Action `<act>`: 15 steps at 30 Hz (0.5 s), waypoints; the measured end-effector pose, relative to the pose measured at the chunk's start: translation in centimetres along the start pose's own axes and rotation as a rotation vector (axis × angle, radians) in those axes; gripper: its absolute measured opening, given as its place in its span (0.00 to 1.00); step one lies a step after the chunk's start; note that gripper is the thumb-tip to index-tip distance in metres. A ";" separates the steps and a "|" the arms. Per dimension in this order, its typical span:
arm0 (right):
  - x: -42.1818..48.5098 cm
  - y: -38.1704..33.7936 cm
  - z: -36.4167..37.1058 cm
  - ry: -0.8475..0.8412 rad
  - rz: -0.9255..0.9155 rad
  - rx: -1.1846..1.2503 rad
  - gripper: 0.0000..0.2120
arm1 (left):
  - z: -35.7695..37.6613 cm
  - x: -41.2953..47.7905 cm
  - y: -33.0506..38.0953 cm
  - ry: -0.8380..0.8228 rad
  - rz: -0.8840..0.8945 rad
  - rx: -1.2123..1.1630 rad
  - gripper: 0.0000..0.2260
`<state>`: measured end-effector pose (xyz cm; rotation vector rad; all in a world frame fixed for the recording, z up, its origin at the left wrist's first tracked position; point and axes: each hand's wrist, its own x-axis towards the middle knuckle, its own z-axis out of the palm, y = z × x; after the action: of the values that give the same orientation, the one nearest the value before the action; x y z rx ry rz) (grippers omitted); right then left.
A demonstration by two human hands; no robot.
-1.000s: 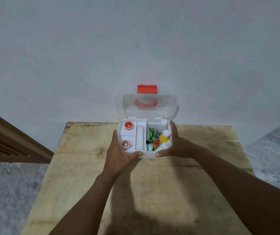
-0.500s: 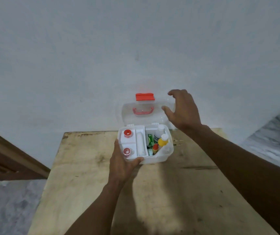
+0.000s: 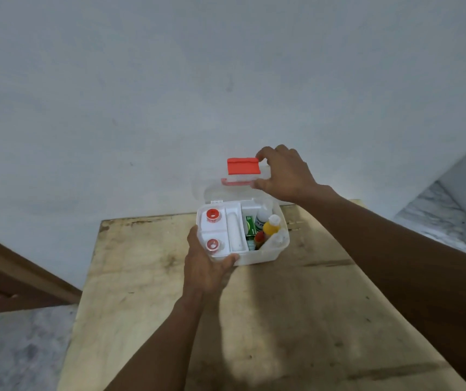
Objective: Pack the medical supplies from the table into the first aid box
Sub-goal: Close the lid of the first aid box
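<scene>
The left hand [image 3: 206, 266] gripped the near left corner of the first aid box [image 3: 257, 256], its thumb curled along the front wall. The box sat near the far edge of the wooden table [image 3: 141, 277], about midway along it. Inside, two tape rolls [image 3: 212, 215] lay in the left compartments and a white roll [image 3: 233, 230] in the middle slot. A green packet [image 3: 250, 224], a white bottle [image 3: 261, 218] and a yellow bottle [image 3: 271, 227] stood in the right one. The clear lid [image 3: 212, 187] was raised, and the right hand [image 3: 285, 173] pinched its top edge beside the red latch [image 3: 243, 166], fingers curled over, thumb in front.
</scene>
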<state>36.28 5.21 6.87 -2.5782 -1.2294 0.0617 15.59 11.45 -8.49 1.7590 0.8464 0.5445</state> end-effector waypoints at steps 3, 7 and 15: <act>0.0 0.5 -0.4 -0.041 0.011 0.118 0.28 | -0.2 0.2 0.2 -0.015 -0.035 0.018 0.41; -0.2 0.9 0.5 -0.060 -0.053 0.199 0.20 | -0.2 0.4 1.2 -0.024 -0.063 0.058 0.39; -3.9 1.8 1.8 -0.125 -0.373 0.069 0.10 | 0.0 0.3 2.3 -0.008 -0.126 0.117 0.41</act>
<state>34.85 1.57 4.29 -2.2742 -1.7011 0.1857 16.43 11.23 -6.37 1.7978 0.9925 0.4117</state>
